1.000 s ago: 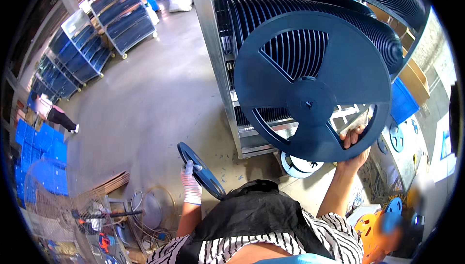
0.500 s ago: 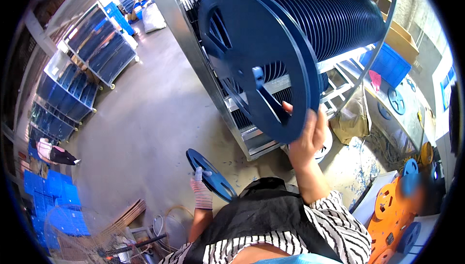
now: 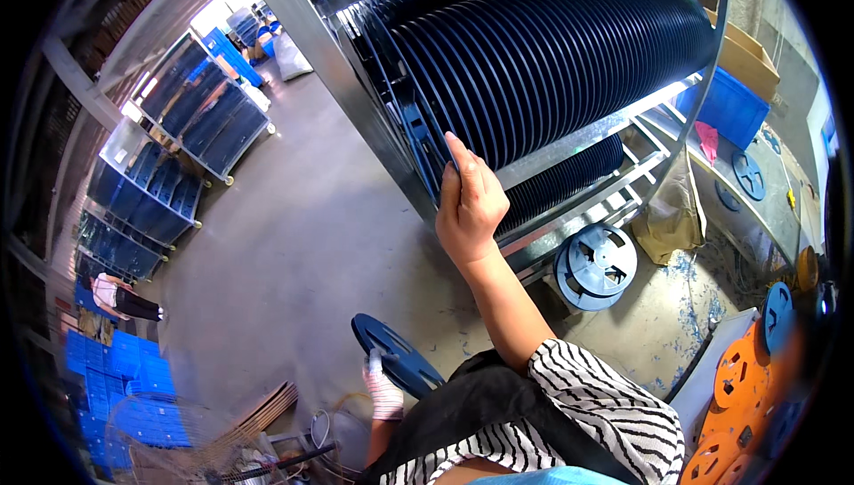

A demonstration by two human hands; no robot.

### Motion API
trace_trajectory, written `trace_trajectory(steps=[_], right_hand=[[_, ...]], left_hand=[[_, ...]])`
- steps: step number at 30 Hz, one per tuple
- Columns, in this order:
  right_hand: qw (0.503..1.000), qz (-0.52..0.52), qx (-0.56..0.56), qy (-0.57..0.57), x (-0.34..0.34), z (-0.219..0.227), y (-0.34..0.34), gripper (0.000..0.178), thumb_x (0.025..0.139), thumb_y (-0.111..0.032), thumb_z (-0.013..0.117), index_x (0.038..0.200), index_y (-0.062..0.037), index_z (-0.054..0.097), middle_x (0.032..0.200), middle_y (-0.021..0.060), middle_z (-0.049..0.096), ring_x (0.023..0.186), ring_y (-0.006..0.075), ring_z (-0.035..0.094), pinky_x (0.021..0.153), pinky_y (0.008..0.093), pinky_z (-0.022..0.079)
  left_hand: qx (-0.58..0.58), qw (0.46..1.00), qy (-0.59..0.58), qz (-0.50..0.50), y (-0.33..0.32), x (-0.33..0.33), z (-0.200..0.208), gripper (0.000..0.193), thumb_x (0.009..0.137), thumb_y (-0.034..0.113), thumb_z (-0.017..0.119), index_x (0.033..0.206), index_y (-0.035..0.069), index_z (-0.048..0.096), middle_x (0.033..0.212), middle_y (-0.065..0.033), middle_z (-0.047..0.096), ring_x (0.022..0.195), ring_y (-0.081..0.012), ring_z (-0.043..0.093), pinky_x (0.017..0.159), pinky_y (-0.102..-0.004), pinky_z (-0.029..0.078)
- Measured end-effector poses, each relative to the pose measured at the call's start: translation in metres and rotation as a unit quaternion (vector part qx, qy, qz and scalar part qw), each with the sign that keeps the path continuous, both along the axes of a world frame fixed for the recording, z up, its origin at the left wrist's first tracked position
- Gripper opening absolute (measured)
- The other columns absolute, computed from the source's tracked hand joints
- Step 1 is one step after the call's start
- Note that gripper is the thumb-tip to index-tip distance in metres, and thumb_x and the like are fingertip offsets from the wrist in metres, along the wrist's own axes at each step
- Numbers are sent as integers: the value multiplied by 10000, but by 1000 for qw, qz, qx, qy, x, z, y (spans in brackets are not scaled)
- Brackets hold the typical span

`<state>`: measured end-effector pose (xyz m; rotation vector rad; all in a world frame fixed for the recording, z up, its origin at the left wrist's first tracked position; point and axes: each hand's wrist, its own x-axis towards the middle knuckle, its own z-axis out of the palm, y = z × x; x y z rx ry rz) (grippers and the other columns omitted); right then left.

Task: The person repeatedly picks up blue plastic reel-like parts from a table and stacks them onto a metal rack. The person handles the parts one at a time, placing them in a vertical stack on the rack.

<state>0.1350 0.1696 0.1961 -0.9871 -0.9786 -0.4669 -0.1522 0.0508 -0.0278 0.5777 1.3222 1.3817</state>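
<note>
A metal rack [image 3: 331, 67] holds long rows of dark blue plastic reel discs [image 3: 551, 58], standing on edge side by side. At the left end of the front row, my bare right hand [image 3: 474, 205] is closed at the rim of the end reel disc [image 3: 418, 129], which is seen nearly edge-on. Some of its fingers are hidden. My left hand [image 3: 383, 387], in a striped glove, hangs low beside my black apron. It grips another dark blue reel disc [image 3: 391, 350] with cut-out openings, held tilted above the floor.
Light blue reels [image 3: 594, 264] are stacked below the rack's right side. Orange discs [image 3: 743, 374] lie at the lower right, near a worktable and a blue bin [image 3: 734, 107]. Loaded carts [image 3: 200, 107], blue crates [image 3: 116, 360] and another person [image 3: 124, 296] are at the left.
The disc in my right hand has swung from facing me to edge-on at the row's left end. My right hand has moved left and up; my left hand still holds its disc.
</note>
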Motion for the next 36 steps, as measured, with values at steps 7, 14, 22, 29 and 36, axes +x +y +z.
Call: trace_trajectory(steps=[7, 14, 22, 29, 36], right_hand=[[989, -136, -55, -29, -4, -12, 48, 359, 789, -46, 608, 1138, -123, 631, 891, 58, 558, 898, 240, 544, 968, 468, 347], [943, -273, -168, -89, 10, -70, 84, 479, 838, -130, 593, 1261, -347, 536, 1496, 96, 276, 1396, 376, 190, 1107, 570, 70], [965, -101, -201, -137, 20, -97, 53, 632, 815, -172, 651, 1389, -292, 414, 1523, 144, 201, 1408, 390, 131, 1102, 577, 45], [910, -5, -369, -188, 78, -190, -21, 653, 791, -187, 656, 1390, -247, 403, 1490, 100, 284, 1393, 329, 207, 1103, 547, 154], [466, 169, -864, -92, 177, -402, -197, 484, 802, -373, 611, 1240, -172, 572, 1366, 96, 466, 1293, 307, 386, 1013, 516, 342]], left_hand=[[8, 1000, -18, 9, -5, -11, 5, 224, 874, 314, 609, 862, 98, 553, 678, -41, 596, 703, -163, 576, 700, -341, 483], [25, 1000, 8, -3, -2, -7, 4, 245, 878, 307, 603, 921, 68, 567, 695, -55, 620, 705, -156, 578, 709, -325, 479], [27, 999, 8, -16, 4, 22, 21, 232, 889, 305, 599, 927, 79, 569, 701, -45, 619, 683, -145, 566, 700, -319, 474], [27, 999, -19, -35, 10, 52, 19, 349, 888, 351, 608, 1023, 32, 560, 700, -60, 610, 694, -162, 588, 695, -325, 511], [-76, 995, -42, -52, -2, 53, -6, 600, 881, 442, 591, 1239, -7, 418, 781, -86, 628, 805, -204, 586, 866, -410, 462]])
